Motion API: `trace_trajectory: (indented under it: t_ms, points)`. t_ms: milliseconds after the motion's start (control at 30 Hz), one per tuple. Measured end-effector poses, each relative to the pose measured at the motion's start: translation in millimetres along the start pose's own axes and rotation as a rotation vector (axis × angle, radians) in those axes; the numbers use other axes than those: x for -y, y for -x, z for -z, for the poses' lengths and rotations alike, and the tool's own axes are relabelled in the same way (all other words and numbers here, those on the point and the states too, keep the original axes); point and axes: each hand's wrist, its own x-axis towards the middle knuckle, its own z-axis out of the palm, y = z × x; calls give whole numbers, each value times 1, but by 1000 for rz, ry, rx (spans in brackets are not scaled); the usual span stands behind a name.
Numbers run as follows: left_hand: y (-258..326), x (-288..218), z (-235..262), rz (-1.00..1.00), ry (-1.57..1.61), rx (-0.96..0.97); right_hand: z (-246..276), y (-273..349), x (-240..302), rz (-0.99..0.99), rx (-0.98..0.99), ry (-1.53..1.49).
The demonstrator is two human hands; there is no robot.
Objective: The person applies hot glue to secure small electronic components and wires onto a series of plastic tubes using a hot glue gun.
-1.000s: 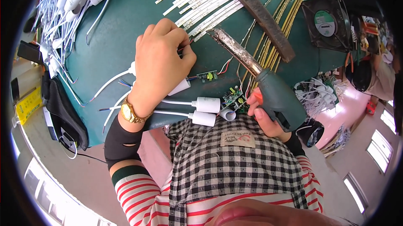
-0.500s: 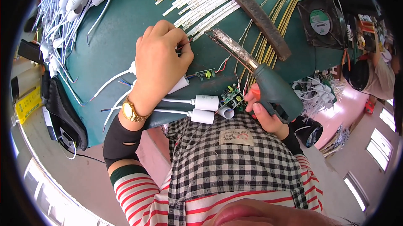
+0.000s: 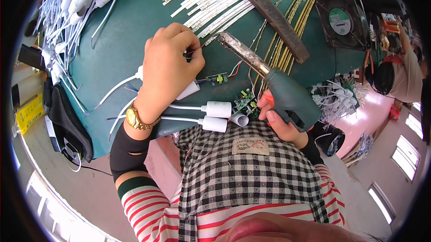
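My left hand (image 3: 169, 58) is closed, palm down, around a small part with thin dark and red wires, mostly hidden by the fingers. Those wires run toward the ends of white LED strips (image 3: 203, 19). My right hand (image 3: 279, 117) grips a dark green soldering gun (image 3: 292, 99). Its crusted metal tip (image 3: 235, 46) points up and left, close to the wires and strip ends. Below the left hand lie white cylindrical housings with cables (image 3: 214, 124). Small circuit boards (image 3: 244, 102) sit beside the right fingers, and another wired board (image 3: 218, 78) lies between the hands.
A dark, curved bar (image 3: 271, 17) lies across the white and yellow strips. At right stands a black fan (image 3: 340, 21). White cabled housings (image 3: 76, 2) are heaped at the far left, near a black padded item (image 3: 67, 121). Another person (image 3: 406, 78) is at the far right.
The view has shifted slightly, moving the table things a little left. Both hands keep nearly the same pose, and the tip stays near the strip ends.
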Motion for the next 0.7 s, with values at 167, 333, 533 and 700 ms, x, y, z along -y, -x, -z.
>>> trace_trajectory:
  t_ms: [167, 333, 533, 700]
  points:
    - [-1, 1, -4, -11, 124, -118, -1, -2, 6, -49, -2, -41]
    - [-1, 1, -4, -20, 32, -6, -10, -6, 10, -80, -195, -149]
    - [-2, 1, -2, -8, -34, 16, -5, 0, -1, 25, -5, -85]
    - [-4, 2, -1, 14, 4, 38, -2, 0, -2, -1, 5, 94]
